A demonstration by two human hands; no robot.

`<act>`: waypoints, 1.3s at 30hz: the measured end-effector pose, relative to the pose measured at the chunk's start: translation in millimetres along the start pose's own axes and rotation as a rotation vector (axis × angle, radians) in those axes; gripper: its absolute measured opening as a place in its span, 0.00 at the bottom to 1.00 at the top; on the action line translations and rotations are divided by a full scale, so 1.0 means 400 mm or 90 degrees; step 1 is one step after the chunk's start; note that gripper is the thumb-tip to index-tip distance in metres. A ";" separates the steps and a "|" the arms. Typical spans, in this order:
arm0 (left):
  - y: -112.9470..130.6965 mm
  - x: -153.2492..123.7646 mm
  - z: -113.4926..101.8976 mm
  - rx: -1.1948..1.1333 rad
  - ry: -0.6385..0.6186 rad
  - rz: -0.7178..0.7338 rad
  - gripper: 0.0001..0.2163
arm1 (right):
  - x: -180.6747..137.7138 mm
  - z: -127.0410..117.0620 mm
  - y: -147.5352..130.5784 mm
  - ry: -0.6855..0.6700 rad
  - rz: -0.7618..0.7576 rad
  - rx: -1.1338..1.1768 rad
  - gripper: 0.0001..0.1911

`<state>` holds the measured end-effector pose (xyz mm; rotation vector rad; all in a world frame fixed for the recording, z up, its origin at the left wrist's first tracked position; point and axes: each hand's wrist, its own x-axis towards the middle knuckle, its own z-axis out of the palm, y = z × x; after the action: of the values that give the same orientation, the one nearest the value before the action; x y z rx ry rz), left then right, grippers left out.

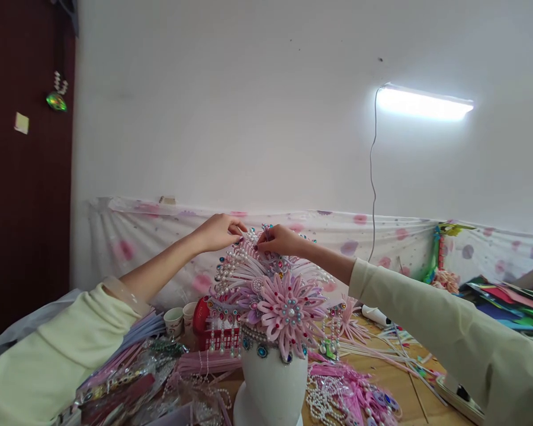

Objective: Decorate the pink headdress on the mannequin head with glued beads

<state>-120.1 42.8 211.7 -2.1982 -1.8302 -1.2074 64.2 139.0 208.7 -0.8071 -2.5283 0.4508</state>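
Observation:
A pink beaded headdress (231,278) with pearls and coloured gems sits on a white mannequin head (273,378). On its front is a large pink flower (292,310) with red beads on its petals. My left hand (220,232) reaches to the upper left of the headdress, its fingers pinched at a pearl-trimmed piece. Close beside it, my right hand (281,241) is closed at the top of the headdress, thumb and fingers together near the pearls. What exactly lies between the fingers of either hand is too small to make out.
Behind the head stand a red basket (204,331) and paper cups (173,322). Plastic-wrapped supplies (128,378) cover the left side. Pearl strings (324,396) and pink tassels (350,378) lie at right. Coloured sheets (506,302) are piled at far right.

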 end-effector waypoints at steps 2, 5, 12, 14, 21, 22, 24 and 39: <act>0.026 -0.005 -0.006 0.019 0.008 0.010 0.12 | 0.005 0.001 0.001 -0.002 -0.003 0.006 0.06; 0.056 -0.011 -0.012 0.017 0.005 0.014 0.11 | 0.008 -0.006 0.002 -0.016 -0.014 0.032 0.04; 0.102 -0.020 0.018 -0.094 0.016 -0.029 0.08 | -0.026 -0.060 0.004 -0.158 -0.096 0.149 0.11; 0.119 -0.021 0.034 -0.117 0.034 -0.036 0.07 | -0.035 -0.071 0.010 -0.170 -0.110 0.160 0.09; 0.131 -0.036 0.066 -0.124 0.137 -0.031 0.08 | -0.037 -0.063 0.036 -0.133 -0.133 0.185 0.04; 0.122 -0.041 0.069 -0.120 0.158 -0.039 0.11 | -0.036 -0.061 0.039 -0.126 -0.134 0.190 0.04; 0.102 -0.051 0.071 -0.120 0.160 -0.051 0.14 | -0.036 -0.058 0.044 -0.110 -0.137 0.194 0.05; 0.117 -0.019 0.094 -0.198 -0.019 0.117 0.19 | -0.063 -0.040 0.025 0.059 -0.220 0.007 0.08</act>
<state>-60.5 40.8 201.3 -2.4870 -1.4910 -1.5132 95.2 134.2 210.0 -0.3640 -2.5064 0.3041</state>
